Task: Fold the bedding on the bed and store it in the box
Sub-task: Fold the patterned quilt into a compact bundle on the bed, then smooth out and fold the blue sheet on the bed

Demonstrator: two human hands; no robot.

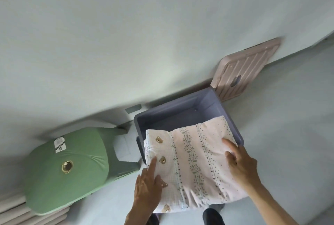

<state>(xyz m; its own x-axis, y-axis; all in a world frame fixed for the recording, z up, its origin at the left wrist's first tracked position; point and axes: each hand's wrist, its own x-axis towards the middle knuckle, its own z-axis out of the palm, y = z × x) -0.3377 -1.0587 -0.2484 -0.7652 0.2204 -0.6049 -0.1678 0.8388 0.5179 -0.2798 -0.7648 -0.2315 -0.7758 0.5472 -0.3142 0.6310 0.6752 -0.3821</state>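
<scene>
The folded bedding [191, 163], white and pink with bears, hearts and leaf stripes, lies half over the near rim of the grey-blue storage box [182, 105], its far end dipping inside. My left hand [148, 186] lies flat on the bedding's left side with the forefinger stretched forward. On the right side, my right hand [238, 161] presses down with spread fingers. The box stands on the floor against the wall, and the visible far part of its inside holds nothing.
The pink ribbed lid [247, 69] leans against the wall behind the box. A green cushioned chair [66, 168] stands to the left of the box. Pale ribbed slats [23, 214] show at the bottom left. Dark trouser legs [213, 215] are below the bedding.
</scene>
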